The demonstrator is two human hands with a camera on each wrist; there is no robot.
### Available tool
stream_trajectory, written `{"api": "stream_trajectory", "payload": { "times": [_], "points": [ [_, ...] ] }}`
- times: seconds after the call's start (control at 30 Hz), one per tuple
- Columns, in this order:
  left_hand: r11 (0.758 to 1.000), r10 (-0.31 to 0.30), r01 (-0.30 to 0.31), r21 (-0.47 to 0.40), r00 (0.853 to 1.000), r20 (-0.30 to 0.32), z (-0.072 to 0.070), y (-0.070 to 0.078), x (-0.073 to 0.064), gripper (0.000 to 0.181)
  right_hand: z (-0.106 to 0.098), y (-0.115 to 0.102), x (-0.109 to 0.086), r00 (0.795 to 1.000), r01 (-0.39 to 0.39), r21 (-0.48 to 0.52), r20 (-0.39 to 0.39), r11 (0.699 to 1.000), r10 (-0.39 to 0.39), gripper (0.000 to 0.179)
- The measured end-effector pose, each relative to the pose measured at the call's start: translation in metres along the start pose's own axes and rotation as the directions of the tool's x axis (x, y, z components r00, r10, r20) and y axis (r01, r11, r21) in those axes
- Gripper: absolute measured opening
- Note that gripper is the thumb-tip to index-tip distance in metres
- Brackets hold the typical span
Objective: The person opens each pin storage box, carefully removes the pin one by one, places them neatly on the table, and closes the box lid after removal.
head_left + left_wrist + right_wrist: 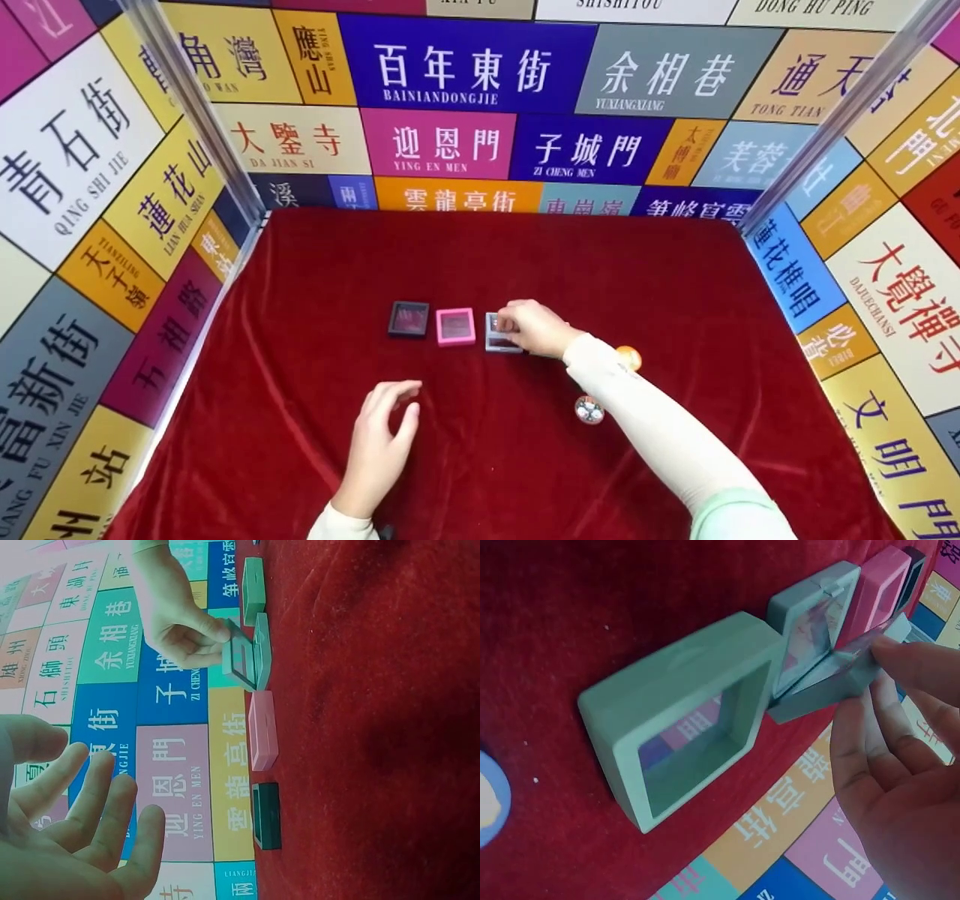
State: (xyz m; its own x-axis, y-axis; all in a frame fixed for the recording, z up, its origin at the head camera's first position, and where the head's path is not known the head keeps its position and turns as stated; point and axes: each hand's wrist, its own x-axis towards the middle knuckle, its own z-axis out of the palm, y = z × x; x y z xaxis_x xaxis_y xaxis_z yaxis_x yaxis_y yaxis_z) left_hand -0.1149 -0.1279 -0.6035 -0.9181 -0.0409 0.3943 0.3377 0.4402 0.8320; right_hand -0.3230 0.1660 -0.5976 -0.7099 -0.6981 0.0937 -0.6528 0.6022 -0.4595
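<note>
My right hand (536,330) pinches the raised, hinged lid of a small grey-blue display box (814,604) with a clear window. The right wrist view shows the thumb on one side of the lid (821,696) and the fingers on the other. My left hand (379,435) hovers over the cloth with relaxed, spread fingers and holds nothing. Left of the grey-blue box are a pink box (456,343) and a black box (409,334), both closed. A green box (697,664) stands on its other side, largely hidden by the right hand in the head view.
Dark red velvet cloth (480,472) covers the table. Near the right forearm lie a round orange piece (631,358), partly behind the sleeve, and a round patterned badge (589,410). Panels with colourful place-name signs (465,64) and clear corner posts (825,112) enclose the table.
</note>
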Motion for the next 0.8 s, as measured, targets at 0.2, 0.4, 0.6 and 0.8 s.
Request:
{"api": "stream_trajectory", "payload": {
  "times": [0.2,0.4,0.6,0.8],
  "points": [
    [1.0,-0.006,0.006,0.008,1.0,0.001,0.001,0.0,0.001,0.043,0.009,0.001,-0.002,0.999,-0.03,-0.028,0.045,0.999,0.031,0.018],
    [1.0,-0.005,0.005,0.011,1.0,0.0,0.002,0.0,0.002,0.043,0.013,0.001,-0.003,0.995,-0.051,-0.065,0.077,0.997,0.056,0.018],
    [1.0,-0.005,0.005,0.01,1.0,0.002,0.002,-0.002,0.002,0.042,0.014,0.003,-0.004,0.995,-0.066,-0.036,0.074,0.997,0.069,0.019],
    [1.0,-0.012,0.012,-0.01,1.0,0.014,0.004,-0.003,0.001,0.043,0.021,0.007,-0.006,0.996,-0.048,-0.06,0.067,0.997,0.052,0.02]
  ]
}}
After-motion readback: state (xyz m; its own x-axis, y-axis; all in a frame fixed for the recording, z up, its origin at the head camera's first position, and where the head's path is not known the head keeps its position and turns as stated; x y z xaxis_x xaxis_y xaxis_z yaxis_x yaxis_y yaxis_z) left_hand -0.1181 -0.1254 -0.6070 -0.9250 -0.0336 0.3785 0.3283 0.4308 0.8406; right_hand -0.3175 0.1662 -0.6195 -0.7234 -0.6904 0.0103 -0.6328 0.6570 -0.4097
